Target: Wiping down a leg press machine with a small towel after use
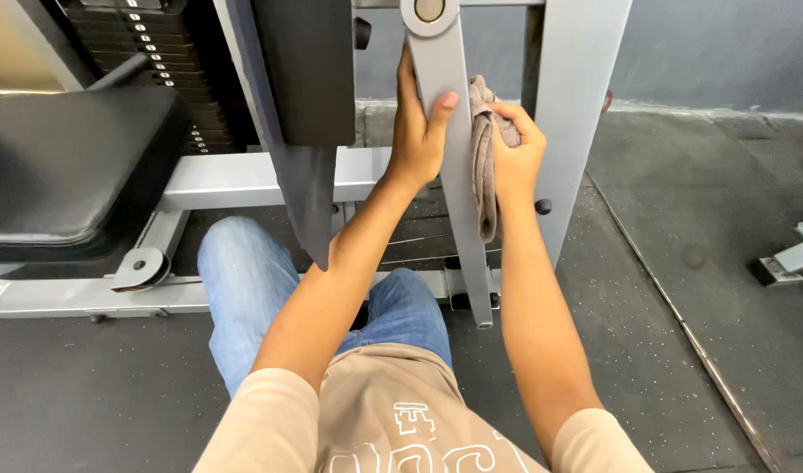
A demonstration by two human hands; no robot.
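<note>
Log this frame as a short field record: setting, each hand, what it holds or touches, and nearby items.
setting: gym floor, person kneeling at a grey weight machine
left hand: grips the grey metal arm of the machine, thumb across its front
right hand: presses a grey cloth against the arm's right side
cloth state: bunched under the fingers, tail hanging down
nearby: black seat pad, weight stack, dark rubber floor

Lever arm point(449, 175): smooth grey painted metal, matt. Cloth point(484, 149): soft grey fabric, crumpled. Seat pad point(68, 162): black vinyl, slight sheen. Floor point(682, 263): speckled dark rubber, rough.
</note>
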